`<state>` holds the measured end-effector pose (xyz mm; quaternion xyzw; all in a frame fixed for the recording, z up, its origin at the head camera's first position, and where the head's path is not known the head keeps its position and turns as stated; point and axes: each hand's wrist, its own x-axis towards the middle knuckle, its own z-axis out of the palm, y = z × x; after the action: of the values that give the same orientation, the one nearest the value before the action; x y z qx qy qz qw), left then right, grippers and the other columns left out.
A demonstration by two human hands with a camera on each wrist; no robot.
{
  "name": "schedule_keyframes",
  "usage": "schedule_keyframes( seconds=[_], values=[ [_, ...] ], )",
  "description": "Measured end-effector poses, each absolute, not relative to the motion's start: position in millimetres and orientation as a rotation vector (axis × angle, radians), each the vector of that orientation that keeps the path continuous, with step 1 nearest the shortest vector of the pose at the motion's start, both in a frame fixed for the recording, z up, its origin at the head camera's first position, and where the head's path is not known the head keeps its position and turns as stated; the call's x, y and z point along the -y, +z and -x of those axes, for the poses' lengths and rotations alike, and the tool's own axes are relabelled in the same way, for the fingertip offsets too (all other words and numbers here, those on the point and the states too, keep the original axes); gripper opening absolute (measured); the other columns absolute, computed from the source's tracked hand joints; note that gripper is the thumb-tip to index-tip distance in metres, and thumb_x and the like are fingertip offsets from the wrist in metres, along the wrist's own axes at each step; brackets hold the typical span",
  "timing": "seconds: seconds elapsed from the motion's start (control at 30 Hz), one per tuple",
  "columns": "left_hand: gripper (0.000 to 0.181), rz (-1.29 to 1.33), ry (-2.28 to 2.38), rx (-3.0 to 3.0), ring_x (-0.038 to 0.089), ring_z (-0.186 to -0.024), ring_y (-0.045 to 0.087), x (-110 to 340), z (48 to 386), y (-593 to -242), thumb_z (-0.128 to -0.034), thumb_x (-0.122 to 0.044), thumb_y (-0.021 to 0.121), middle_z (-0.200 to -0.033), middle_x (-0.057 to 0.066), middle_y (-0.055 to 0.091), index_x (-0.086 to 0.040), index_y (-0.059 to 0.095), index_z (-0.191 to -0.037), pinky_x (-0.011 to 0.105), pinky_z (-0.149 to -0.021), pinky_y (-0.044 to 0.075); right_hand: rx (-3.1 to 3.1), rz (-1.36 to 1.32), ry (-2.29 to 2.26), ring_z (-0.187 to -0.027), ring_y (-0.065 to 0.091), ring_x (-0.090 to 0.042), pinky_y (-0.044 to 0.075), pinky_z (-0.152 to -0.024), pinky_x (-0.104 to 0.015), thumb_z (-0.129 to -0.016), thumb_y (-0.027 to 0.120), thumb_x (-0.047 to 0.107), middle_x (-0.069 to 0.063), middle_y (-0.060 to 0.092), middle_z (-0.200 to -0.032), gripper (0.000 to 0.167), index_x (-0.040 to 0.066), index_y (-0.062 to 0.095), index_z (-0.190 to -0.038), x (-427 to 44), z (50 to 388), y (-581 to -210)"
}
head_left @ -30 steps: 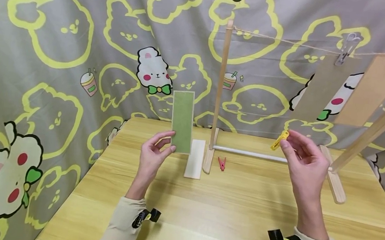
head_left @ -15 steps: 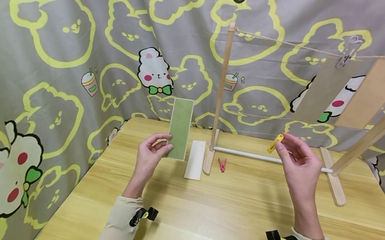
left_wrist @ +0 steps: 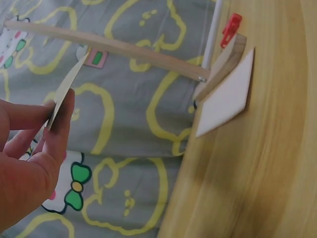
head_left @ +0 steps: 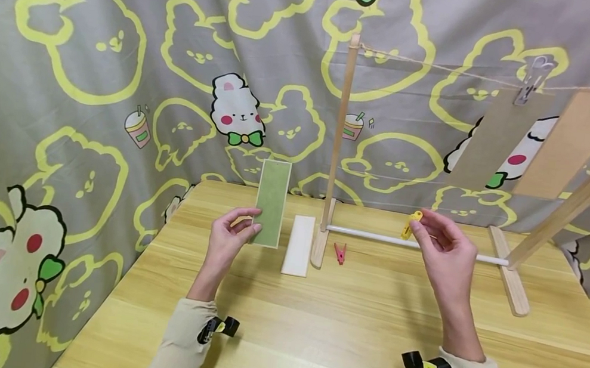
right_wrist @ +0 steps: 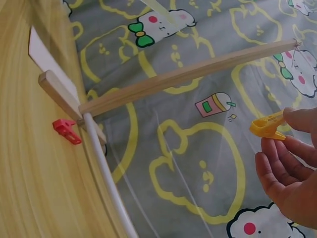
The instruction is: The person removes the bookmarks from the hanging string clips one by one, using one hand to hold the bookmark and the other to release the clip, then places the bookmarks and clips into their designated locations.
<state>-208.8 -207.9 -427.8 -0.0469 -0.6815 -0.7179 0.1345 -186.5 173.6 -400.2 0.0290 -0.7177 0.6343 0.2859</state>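
Observation:
Between thumb and fingers, my left hand (head_left: 228,238) pinches the lower left edge of a green card (head_left: 271,201) with a pale border, held upright above the table. In the left wrist view the card (left_wrist: 68,85) is seen nearly edge-on. My right hand (head_left: 448,253) holds a small yellow clip (head_left: 409,226) by one end, in front of the stand's white rod. The right wrist view shows the yellow clip (right_wrist: 267,126) pinched by thumb and fingers, its other end free.
A wooden stand (head_left: 341,123) carries a string (head_left: 437,66) with a grey-brown card (head_left: 499,142) and a tan card (head_left: 574,144) under metal clips. A white card (head_left: 298,247) and a red clip (head_left: 340,253) lie on the table (head_left: 312,330). Patterned curtain (head_left: 178,64) behind.
The green card in my left hand has come down and slightly left. My right hand has moved left and a little lower with the yellow clip.

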Motion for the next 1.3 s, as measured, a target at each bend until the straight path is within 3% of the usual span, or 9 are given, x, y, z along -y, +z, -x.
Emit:
schedule_keyframes(
  seconds=[0.87, 1.13, 1.3],
  values=[
    [0.036, -0.009, -2.075, 2.113, 0.01, -0.084, 0.066, 219.7, 225.5, -457.2, -0.0802, 0.024, 0.07, -0.125, 0.022, 0.067, 0.016, 0.066, -0.116, 0.019, -0.077, 0.058, 1.988, -0.011, 1.692, -0.081, 0.068, -0.006, 0.055, -0.07, -0.011, -0.088, 0.082, 0.009, 0.002, 0.071, -0.094, 0.03, -0.003, 0.074, -0.115, -168.6, 198.3, -422.0],
    [0.035, -0.006, -2.115, 2.174, 0.007, -0.081, 0.066, 222.3, 227.4, -468.2, -0.0831, 0.021, 0.069, -0.127, 0.025, 0.065, 0.016, 0.065, -0.118, 0.017, -0.071, 0.057, 2.047, 0.03, 1.686, -0.081, 0.067, -0.003, 0.054, -0.071, -0.009, -0.09, 0.081, 0.009, -0.002, 0.07, -0.096, 0.03, -0.002, 0.074, -0.116, -165.6, 202.3, -430.4],
    [0.035, -0.031, -2.121, 2.205, 0.007, -0.079, 0.064, 224.5, 228.6, -474.5, -0.0841, 0.02, 0.069, -0.126, 0.025, 0.064, 0.016, 0.065, -0.118, 0.016, -0.065, 0.054, 2.081, 0.054, 1.681, -0.08, 0.066, -0.001, 0.053, -0.071, -0.008, -0.091, 0.078, 0.005, -0.009, 0.069, -0.097, 0.029, -0.008, 0.071, -0.115, -156.3, 195.6, -420.5]
  ],
)
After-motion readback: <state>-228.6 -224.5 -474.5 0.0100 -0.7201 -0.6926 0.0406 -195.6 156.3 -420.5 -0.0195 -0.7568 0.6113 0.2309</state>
